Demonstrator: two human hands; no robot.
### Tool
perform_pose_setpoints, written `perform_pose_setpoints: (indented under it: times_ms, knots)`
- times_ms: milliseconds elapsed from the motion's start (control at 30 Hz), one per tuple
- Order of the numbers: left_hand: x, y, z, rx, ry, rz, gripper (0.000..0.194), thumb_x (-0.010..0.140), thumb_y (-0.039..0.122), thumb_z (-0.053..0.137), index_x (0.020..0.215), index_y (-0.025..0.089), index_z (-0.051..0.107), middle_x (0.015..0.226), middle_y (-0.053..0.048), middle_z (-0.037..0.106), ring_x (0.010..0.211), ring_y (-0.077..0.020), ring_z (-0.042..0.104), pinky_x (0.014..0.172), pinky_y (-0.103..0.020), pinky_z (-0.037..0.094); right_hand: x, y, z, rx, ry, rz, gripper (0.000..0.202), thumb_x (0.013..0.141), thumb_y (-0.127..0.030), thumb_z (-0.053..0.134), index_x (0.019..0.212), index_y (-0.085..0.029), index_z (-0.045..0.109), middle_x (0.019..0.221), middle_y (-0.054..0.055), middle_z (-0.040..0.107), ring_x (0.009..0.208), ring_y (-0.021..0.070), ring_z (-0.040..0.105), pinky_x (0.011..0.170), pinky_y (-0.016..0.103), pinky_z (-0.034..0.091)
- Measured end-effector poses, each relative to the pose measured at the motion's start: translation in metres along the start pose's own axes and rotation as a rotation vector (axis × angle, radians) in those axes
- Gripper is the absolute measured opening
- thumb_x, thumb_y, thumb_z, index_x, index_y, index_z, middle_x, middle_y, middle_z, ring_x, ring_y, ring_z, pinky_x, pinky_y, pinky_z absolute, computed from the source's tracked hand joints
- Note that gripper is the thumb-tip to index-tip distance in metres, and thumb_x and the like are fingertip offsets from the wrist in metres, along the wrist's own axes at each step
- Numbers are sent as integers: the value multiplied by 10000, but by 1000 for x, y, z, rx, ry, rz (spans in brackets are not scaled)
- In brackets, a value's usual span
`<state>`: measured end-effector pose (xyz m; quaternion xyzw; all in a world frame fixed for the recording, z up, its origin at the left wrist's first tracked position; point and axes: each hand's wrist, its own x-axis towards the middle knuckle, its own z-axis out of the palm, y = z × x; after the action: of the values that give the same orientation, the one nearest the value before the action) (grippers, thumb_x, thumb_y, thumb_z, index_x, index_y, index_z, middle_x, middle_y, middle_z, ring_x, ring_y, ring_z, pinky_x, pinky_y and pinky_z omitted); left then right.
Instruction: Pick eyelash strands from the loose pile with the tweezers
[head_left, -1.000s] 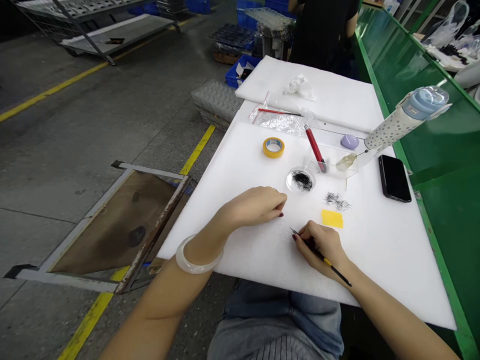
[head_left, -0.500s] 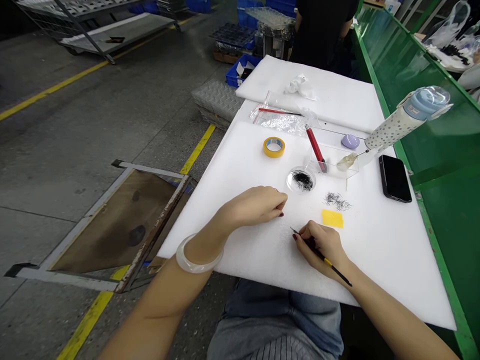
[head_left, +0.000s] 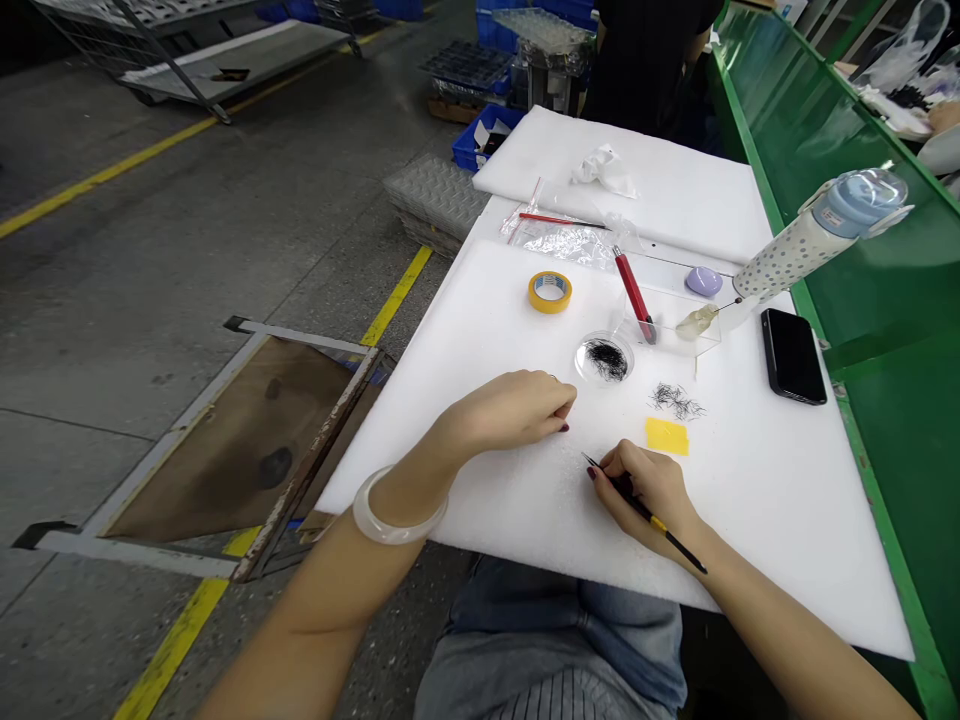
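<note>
Near front edge of white foam pad (head_left: 750, 500), right hand (head_left: 649, 490) pinches thin black tool (head_left: 645, 512), tip on pad. Left hand (head_left: 510, 410) rests curled w/ fingertips pinched; can't tell if holding anything.

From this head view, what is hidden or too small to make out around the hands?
- Left hand: fingertips curled under, so any pinched item is hidden.
- Right hand: the tool tip is too fine to read.
- Dish and loose fibres: single strands too small.
- Person behind the table: cut off by the top edge.
</note>
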<state>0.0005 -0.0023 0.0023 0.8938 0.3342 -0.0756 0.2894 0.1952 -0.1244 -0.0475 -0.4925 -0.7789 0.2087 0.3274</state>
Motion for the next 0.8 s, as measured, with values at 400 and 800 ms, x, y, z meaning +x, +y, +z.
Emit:
perform_pose_setpoints:
  times_ms: [400,800]
  knots:
    - [-1,0,1,0,6,18,181,929,204,512,754,199,470,819,-15,630,735,-170,545,630,-291,332,0,1,3,0,1,29,207,936,-188,499,772,-240,384,645,-29,583,470,81,405,434,220,298]
    - [-1,-1,1,-23,13,18,177,920,198,514,749,200,468,813,-13,628,731,-172,544,627,-294,325,4,-2,-3,-1,-13,-10,236,937,-160,498,768,-246,358,617,-52,535,471,81,390,445,213,304]
